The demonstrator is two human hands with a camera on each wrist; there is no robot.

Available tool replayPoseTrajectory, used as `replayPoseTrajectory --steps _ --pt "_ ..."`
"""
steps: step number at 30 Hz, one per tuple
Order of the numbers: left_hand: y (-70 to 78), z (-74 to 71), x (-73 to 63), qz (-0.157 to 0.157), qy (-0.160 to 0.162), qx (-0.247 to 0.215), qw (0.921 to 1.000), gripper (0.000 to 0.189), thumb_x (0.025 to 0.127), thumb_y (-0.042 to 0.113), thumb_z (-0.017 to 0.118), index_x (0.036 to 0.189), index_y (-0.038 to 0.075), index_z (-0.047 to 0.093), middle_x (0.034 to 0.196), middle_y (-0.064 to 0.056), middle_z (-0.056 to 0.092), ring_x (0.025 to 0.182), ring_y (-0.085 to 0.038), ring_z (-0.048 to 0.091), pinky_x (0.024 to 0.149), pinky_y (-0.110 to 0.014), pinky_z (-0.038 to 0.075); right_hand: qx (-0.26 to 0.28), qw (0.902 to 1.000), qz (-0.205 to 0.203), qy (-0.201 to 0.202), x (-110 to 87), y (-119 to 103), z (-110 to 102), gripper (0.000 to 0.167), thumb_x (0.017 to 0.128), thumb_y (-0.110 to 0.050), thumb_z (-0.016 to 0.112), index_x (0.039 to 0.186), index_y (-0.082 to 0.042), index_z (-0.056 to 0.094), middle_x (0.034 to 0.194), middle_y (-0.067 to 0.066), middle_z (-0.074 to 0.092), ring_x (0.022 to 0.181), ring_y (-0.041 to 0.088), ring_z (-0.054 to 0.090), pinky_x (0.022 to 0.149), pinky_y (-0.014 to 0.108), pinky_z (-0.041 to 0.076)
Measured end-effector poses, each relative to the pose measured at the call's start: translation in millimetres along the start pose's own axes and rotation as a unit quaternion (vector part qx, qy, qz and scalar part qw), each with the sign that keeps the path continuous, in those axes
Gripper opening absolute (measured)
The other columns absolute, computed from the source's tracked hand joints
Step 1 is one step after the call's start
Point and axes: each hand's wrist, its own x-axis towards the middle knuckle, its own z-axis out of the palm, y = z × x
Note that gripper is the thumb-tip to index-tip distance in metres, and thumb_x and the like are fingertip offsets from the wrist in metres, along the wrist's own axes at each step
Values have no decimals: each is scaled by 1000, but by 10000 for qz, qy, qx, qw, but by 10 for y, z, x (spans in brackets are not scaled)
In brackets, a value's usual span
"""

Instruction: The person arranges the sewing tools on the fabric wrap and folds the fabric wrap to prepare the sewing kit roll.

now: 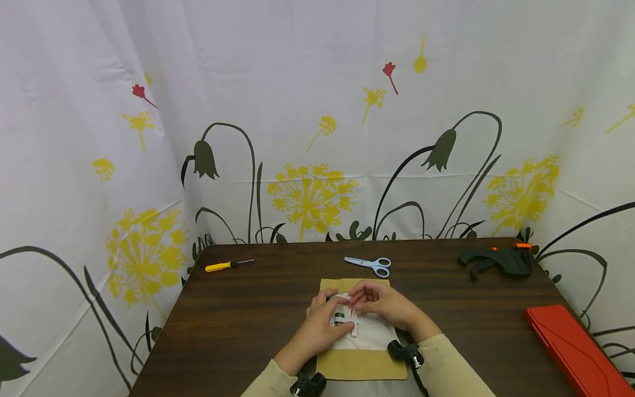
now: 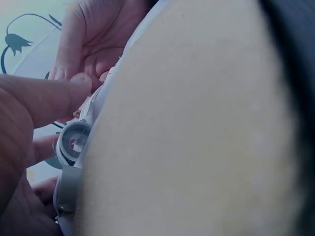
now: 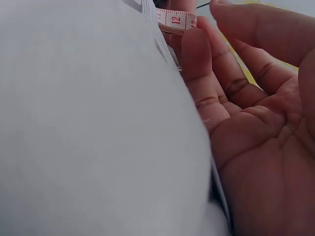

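A yellow-bordered cloth panel [image 1: 362, 364] with a white middle lies at the front of the table. Strapped to it is a dark green banded item [image 1: 339, 315], perhaps a thread spool. A white measuring tape [image 1: 354, 330] with red numbers stands beside it; the right wrist view shows the tape [image 3: 175, 19] up close. My left hand [image 1: 319, 322] rests over the panel, thumb and fingers spread about the banded item. Grey ring-shaped pieces [image 2: 74, 140] show by its fingers. My right hand [image 1: 384, 303] holds the tape's far end at its fingertips. Fabric hides part of both wrist views.
Light blue scissors [image 1: 369, 264] lie behind the panel. A yellow-handled screwdriver [image 1: 225, 266] is at the back left. At the right are a black and orange clamp-like tool [image 1: 501, 262] and a red case [image 1: 577, 347]. A flower-print curtain [image 1: 307, 110] hangs behind.
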Motion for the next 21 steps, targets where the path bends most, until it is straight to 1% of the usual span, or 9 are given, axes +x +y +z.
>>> replayPoseTrajectory --steps 3,7,11,15,17,19,21 --pt "11 -10 -3 -30 -123 80 9999 56 90 40 89 137 17 69 167 -21 41 154 -47 36 119 -74 26 309 9995 -40 -42 -4 2 -30 43 102 -6 74 138 10 56 123 13 72 106 16 71 89 27 62" --pt "42 -27 -7 27 -424 228 9988 72 86 44 92 146 14 64 175 -19 33 163 -46 26 124 -75 19 566 9981 -185 -156 -14 18 -73 42 105 -5 70 139 11 53 124 11 73 108 17 72 89 29 62" --pt "49 -36 -9 109 -656 382 9971 85 82 43 96 152 13 59 179 -15 31 168 -43 18 126 -76 12 707 9967 -334 -231 -30 19 -89 43 106 -4 68 142 13 50 127 11 71 110 16 73 89 30 62" --pt "13 -11 -10 120 -632 510 9966 86 80 43 98 151 15 59 178 -13 34 168 -41 20 127 -75 14 905 9948 -422 -213 -60 7 -103 47 107 -5 65 145 15 45 129 10 70 113 18 74 90 31 61" --pt "1 2 -11 131 -591 565 9966 86 79 43 98 150 15 60 177 -13 35 168 -41 21 126 -75 15 1078 9930 -445 -211 -81 -4 -122 45 108 -4 63 147 13 45 131 9 70 115 18 73 91 31 61" --pt "3 3 -13 144 -578 605 9964 85 79 43 98 150 14 60 177 -13 36 167 -41 22 126 -75 15 1323 9894 -526 -272 -98 -9 -154 40 111 -3 56 148 10 45 133 8 70 118 18 73 92 31 59" --pt "14 -7 -13 150 -574 635 9962 85 79 42 98 149 14 61 176 -14 36 167 -42 22 126 -75 16 1584 9842 -708 -365 -113 -15 -195 37 113 0 49 149 8 44 134 7 70 120 17 73 92 29 59"
